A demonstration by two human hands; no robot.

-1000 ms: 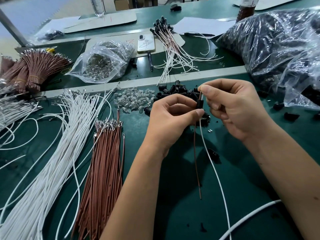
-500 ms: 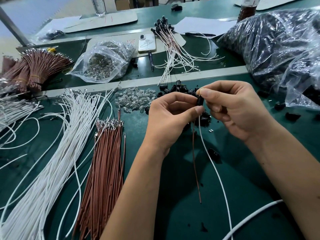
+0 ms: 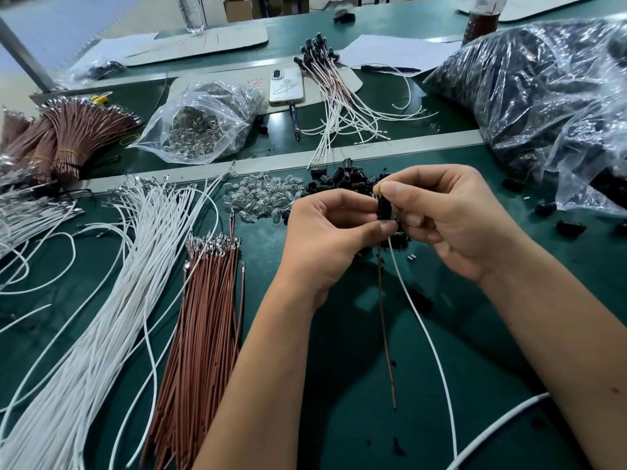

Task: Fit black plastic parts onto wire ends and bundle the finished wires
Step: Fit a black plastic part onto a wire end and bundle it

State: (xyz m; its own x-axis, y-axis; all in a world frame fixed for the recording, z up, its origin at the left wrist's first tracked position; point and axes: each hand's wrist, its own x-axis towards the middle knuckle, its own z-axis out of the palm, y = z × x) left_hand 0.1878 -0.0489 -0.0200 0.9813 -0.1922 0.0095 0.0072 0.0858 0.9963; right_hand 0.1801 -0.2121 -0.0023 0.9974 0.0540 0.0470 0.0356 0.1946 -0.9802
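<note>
Over the green table, my left hand (image 3: pixel 330 239) and my right hand (image 3: pixel 441 218) meet around one small black plastic part (image 3: pixel 384 207). My right thumb and fingers pinch the part at its top; my left thumb and fingers pinch just below it. A brown wire (image 3: pixel 385 330) and a white wire (image 3: pixel 424 337) hang down from the part toward me. Loose black parts (image 3: pixel 342 179) lie heaped just behind my hands. A finished bunch of wires with black ends (image 3: pixel 325 72) lies at the back centre.
Loose white wires (image 3: pixel 112 300) and brown wires (image 3: pixel 203 330) lie in piles on the left. Clear bulbs (image 3: pixel 261 195) sit by the black parts, with a bag of them (image 3: pixel 200 123) behind. A large bag of black parts (image 3: pixel 543 96) fills the right. A phone (image 3: pixel 286 86) lies at the back.
My hands have shifted slightly lower and closer together on the black part. My right thumb now sits over its top, and the two wires hang a little farther down.
</note>
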